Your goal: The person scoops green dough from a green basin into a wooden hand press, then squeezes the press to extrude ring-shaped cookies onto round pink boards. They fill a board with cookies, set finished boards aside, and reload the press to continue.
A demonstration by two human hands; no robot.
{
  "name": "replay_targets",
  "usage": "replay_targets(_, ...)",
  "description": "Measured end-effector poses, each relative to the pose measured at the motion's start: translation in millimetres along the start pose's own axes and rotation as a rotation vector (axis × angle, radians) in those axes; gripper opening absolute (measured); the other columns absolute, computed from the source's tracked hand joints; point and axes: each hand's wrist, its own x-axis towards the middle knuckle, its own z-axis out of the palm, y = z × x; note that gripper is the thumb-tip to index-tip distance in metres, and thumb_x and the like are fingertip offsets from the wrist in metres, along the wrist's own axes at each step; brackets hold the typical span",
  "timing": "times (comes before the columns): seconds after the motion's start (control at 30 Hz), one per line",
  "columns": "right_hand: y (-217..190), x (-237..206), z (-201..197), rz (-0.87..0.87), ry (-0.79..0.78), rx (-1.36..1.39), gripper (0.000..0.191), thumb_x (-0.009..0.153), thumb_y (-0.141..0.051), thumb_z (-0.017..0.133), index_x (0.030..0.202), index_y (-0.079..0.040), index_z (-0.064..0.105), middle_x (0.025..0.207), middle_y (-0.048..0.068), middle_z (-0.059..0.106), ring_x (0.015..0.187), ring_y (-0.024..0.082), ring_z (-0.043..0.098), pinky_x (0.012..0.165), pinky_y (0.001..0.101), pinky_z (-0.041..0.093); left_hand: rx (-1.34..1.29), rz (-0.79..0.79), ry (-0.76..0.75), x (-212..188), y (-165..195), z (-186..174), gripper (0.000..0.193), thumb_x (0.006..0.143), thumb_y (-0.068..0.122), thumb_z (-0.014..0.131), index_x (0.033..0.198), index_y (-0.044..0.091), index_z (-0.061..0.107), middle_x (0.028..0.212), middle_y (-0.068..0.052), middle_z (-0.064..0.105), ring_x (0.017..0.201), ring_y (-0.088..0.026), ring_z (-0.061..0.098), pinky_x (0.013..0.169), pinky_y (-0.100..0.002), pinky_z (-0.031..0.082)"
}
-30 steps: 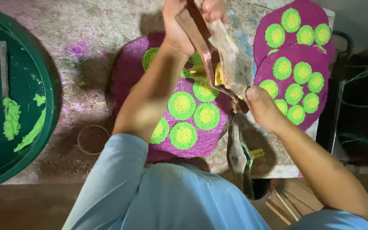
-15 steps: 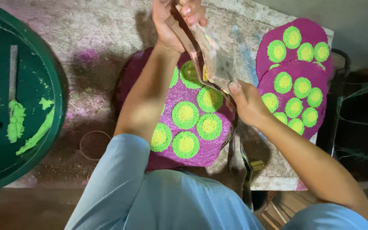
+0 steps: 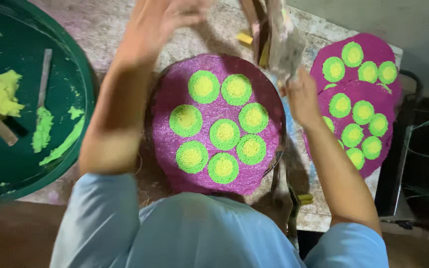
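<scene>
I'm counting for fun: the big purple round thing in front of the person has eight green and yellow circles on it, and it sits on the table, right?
Not quite. The head view shows seven green and yellow circles on the purple disc, not eight. It does sit on the table.

Both arms reach forward, sleeves pale blue.
Left hand (image 3: 162, 22) is raised with blurred, spread fingers; right hand (image 3: 301, 97) is raised, fingers pointing up.
</scene>
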Motion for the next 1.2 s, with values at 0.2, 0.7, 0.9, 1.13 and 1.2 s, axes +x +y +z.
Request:
replay_targets(0.2, 20.7, 34.6, -2.1, -0.014, 0.272, -0.681, 0.053, 0.101, -0.049, 0.077, 0.111, -0.001, 0.057, 0.093, 0.019, 0.066, 0.085, 0.038, 0.064, 0.072, 0.05, 0.048, 0.686, -0.452, 0.316, -150.5, 52.6, 28.5, 0.017, 0.107, 0.015, 0.058, 0.115, 0.007, 0.071, 0.107, -0.017, 0.072, 0.102, -0.03, 0.071, 0.091, -0.041, 0.055)
replay_targets(0.7, -23.3, 11.5, 24.0, -0.467, 0.138, -0.503, 0.027, 0.104, -0.014, 0.055, 0.127, -0.01, 0.069, 0.119, 0.02, 0.069, 0.115, 0.04, 0.064, 0.103, 0.0496, 0.051, 0.193, -0.874, 0.413, -293.6, 109.9, 154.1, 0.088, 0.078, 0.007, 0.079, 0.145, 0.001, 0.021, 0.111, -0.013, 0.06, 0.085, -0.021, 0.066, 0.066, -0.036, 0.057)
replay_targets(0.9, -27.1, -45.2, 26.3, 0.024, 0.155, -0.809, 0.021, 0.095, -0.026, 0.066, 0.099, -0.006, 0.072, 0.098, 0.022, 0.072, 0.093, 0.042, 0.069, 0.079, 0.0548, 0.054, 0.181, -0.866, 0.53, -286.6, 107.9, 131.5, 0.07, 0.086, -0.002, 0.064, 0.147, 0.004, 0.029, 0.108, -0.012, 0.063, 0.081, -0.02, 0.064, 0.064, -0.033, 0.052)
replay_targets(1.13, 19.4, -151.7, 18.6, -0.047, 0.544, -0.593, 0.016, 0.085, -0.015, 0.07, 0.099, -0.012, 0.077, 0.095, 0.018, 0.073, 0.081, 0.043, 0.068, 0.072, 0.0536, 0.055, 0.408, -0.66, 0.482, -274.3, 94.5, 120.3, 0.051, 0.091, 0.001, 0.075, 0.135, 0.002, 0.05, 0.107, -0.009, 0.063, 0.089, -0.013, 0.061, 0.078, -0.028, 0.054)
replay_targets(1.2, 27.1, -163.5, 22.6, -0.021, 0.588, -0.609, 0.012, 0.088, -0.013, 0.07, 0.098, -0.011, 0.076, 0.091, 0.018, 0.07, 0.082, 0.042, 0.068, 0.07, 0.0531, 0.053, 0.454, -0.635, 0.44, -275.5, 91.3, 125.1, 0.042, 0.093, 0.002, 0.075, 0.13, 0.001, 0.056, 0.104, -0.008, 0.065, 0.087, -0.012, 0.061, 0.078, -0.027, 0.053)
